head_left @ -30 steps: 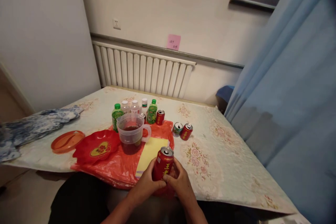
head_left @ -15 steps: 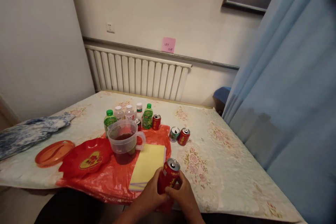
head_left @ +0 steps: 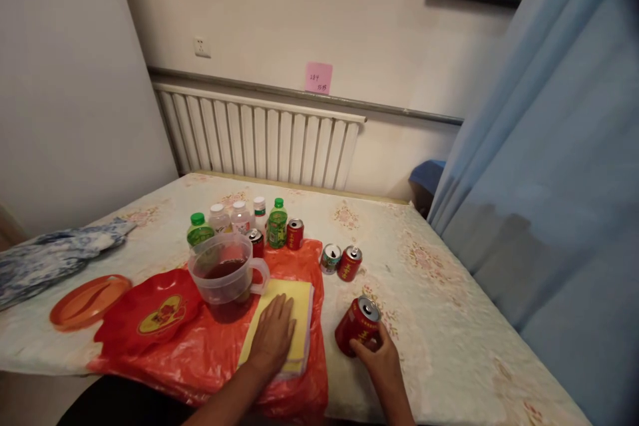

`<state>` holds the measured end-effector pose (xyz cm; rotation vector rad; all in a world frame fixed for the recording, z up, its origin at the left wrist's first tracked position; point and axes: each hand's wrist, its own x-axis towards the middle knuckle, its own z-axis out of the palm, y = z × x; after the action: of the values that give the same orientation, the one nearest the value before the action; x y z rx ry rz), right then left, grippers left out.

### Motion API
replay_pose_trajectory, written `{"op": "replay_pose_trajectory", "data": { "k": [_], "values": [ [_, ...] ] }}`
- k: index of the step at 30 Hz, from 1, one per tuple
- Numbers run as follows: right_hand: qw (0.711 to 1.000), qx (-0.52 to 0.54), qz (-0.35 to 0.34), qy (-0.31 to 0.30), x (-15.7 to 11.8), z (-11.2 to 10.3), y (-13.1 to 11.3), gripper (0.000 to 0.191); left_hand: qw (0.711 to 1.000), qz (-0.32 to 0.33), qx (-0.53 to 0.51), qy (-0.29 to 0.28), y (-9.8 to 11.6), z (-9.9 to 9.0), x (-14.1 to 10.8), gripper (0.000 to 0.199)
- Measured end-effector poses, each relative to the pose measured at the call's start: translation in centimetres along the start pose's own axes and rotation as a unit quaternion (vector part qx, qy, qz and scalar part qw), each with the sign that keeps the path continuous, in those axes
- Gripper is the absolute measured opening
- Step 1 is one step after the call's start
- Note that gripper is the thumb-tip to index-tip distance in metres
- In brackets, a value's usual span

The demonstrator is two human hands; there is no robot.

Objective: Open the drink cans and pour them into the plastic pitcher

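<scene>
My right hand point(head_left: 382, 354) is closed around the lower right side of a red drink can point(head_left: 357, 329), which tilts slightly over the tablecloth. The can's top has an opening in it. Flat on a yellow notepad point(head_left: 298, 299) lies my left hand point(head_left: 273, 336), its fingers stretched out. Just left of the notepad stands a clear plastic jug point(head_left: 212, 283) with dark liquid inside. Beyond my right hand, a second red can point(head_left: 350, 263) with its tab raised stands beside a small green and white can point(head_left: 331, 258).
Red plastic sheeting point(head_left: 210, 369) lies under the jug and notepad. A red scalloped tray point(head_left: 120, 319) and an orange lid point(head_left: 90, 303) are at left. Behind the jug stand green bottles point(head_left: 277, 225), white-capped bottles point(head_left: 240, 218) and a red can point(head_left: 295, 234). A blue curtain point(head_left: 549, 180) hangs at right.
Both hands held the red can before. My left hand has let go and moved left onto the notepad; my right hand has carried the can to the right.
</scene>
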<state>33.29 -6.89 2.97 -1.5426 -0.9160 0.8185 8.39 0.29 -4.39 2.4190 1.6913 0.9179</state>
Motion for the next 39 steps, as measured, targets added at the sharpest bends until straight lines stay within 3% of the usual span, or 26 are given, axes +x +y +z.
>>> {"op": "replay_pose_trajectory", "data": {
  "k": [8, 19, 24, 29, 33, 39],
  "values": [
    [0.996, -0.055, -0.019, 0.069, 5.3, -1.8, 2.4, 0.058, 0.987, 0.05, 0.151, 0.017, -0.8, 0.2, -0.2, 0.037],
    [0.986, -0.097, -0.04, 0.128, 12.1, -1.1, 3.4, 0.066, 0.985, 0.067, 0.153, 0.038, -1.2, 0.4, -0.2, 0.034],
    [0.984, -0.104, -0.066, 0.128, 14.6, -0.2, 3.1, 0.069, 0.983, 0.076, 0.159, 0.043, -1.2, 0.3, -0.2, 0.034],
    [0.978, -0.124, -0.109, 0.129, 16.8, 0.6, 4.3, 0.076, 0.987, 0.065, 0.145, 0.034, -1.1, 0.3, -0.2, 0.034],
    [0.976, -0.138, -0.104, 0.131, 17.8, 0.8, 5.9, 0.081, 0.989, 0.053, 0.136, 0.022, -1.0, 0.2, -0.2, 0.034],
    [0.981, -0.132, -0.103, 0.101, 17.9, 0.7, 6.5, 0.072, 0.988, 0.05, 0.143, 0.015, -0.7, 0.0, -0.1, 0.035]
  ]
}}
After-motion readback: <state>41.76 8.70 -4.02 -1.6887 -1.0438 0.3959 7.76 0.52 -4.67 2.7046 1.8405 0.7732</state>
